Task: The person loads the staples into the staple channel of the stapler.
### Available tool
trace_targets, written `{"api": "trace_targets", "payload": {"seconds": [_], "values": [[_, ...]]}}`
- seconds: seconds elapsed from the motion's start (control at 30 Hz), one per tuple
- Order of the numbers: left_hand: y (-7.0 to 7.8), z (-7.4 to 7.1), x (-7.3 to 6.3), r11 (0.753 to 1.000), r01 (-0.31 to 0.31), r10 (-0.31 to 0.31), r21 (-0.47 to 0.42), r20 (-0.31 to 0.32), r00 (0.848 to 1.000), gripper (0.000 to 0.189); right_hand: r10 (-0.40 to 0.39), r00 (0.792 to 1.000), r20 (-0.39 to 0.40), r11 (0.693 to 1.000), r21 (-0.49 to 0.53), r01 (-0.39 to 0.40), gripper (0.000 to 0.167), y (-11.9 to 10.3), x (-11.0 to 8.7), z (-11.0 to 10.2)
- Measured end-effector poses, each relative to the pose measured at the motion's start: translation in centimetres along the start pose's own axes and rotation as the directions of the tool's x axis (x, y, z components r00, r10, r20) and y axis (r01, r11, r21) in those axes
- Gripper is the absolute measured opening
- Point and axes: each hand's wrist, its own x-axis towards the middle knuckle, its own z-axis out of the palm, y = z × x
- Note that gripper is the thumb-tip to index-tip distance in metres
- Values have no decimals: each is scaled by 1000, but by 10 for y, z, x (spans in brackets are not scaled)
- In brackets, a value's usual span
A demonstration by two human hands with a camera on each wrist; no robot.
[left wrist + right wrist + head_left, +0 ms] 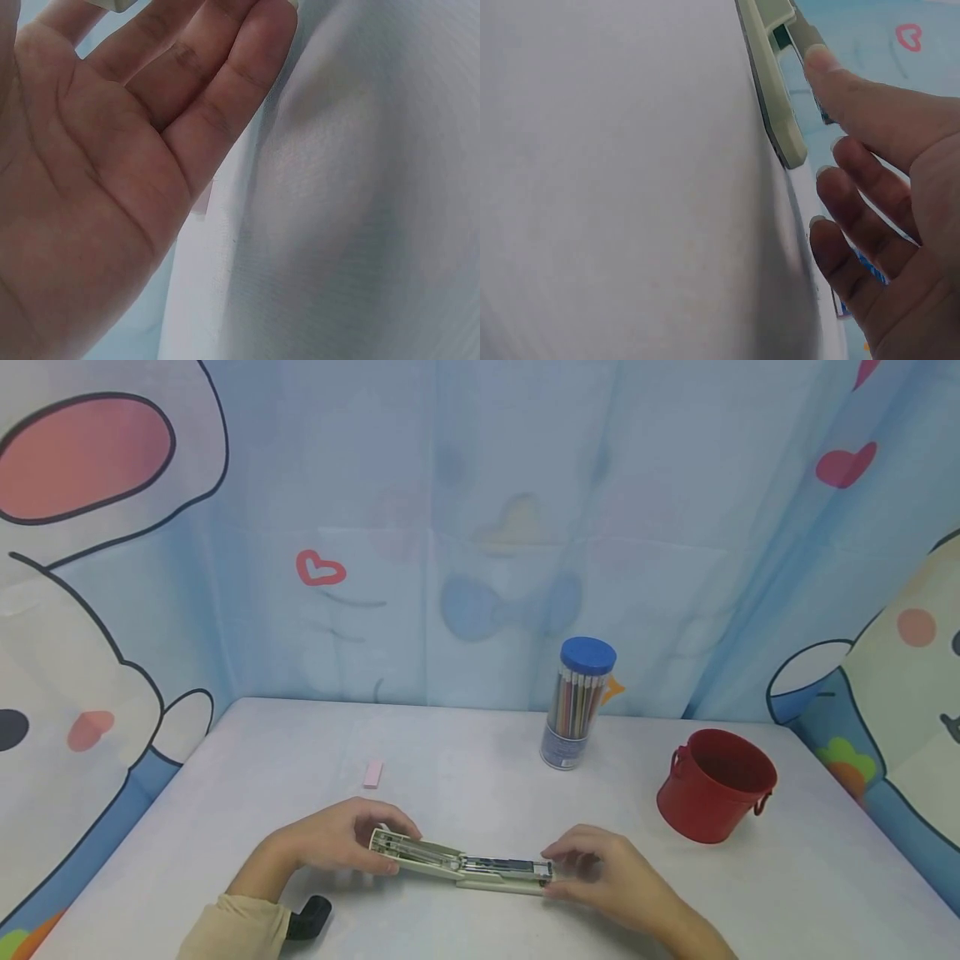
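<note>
**White table, cartoon curtain behind: opened stapler held at both ends**

White cloth-covered table (pixel 480 752) with a pale blue cartoon curtain (pixel 480 527) hung around its far edges.

Item 1. Stapler (pixel 461 862), cream plastic with metal track, folded out flat and long. It lies at 6 o'clock on the table, close to the near edge. Likely light and rigid along each half, but hinged in the middle, so it may flop or snap shut if lifted by one end alone. The plastic looks smooth; the exposed staple channel is best avoided. Soundest hold: one end in each hand, or across the hinge.

Item 2. Left hand (pixel 341 837), at the 9 o'clock end of the stapler. Fingers are fairly straight and relaxed, their tips resting on the tip of that end; not curled round it, as far as the wrist view shows.

Item 3. Right hand (pixel 603 872), at the 3 o'clock end. Fingers are extended, the index fingertip (pixel 821 60) pressing the stapler's end, the others spread loosely beside it.

Item 4. Surroundings. Pink eraser (pixel 372 773) at 11 o'clock from the stapler, well apart. Clear pencil tub (pixel 577 710) with blue lid at 1 o'clock. Red bucket (pixel 716 785) at 2 o'clock, near the right hand. Nothing stands between the hands and the stapler.
</note>
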Motion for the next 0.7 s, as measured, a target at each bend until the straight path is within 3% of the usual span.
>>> {"api": "trace_targets", "payload": {"seconds": [0.2, 0.3, 0.7], "values": [[0, 0, 0, 1000, -3, 3, -12, 4, 1000, 36, 67, 997, 26, 997, -40, -66, 35, 14, -1, -8], [0, 0, 0, 1000, 1, -1, -12, 3, 1000, 36, 61, 997, 41, 998, -29, -59, 35, 18, -2, -10], [1, 0, 0, 1000, 13, -13, -4, -2, 1000, 36, 116, 991, 66, 993, -31, -114, 36, 18, -1, -6]]}}
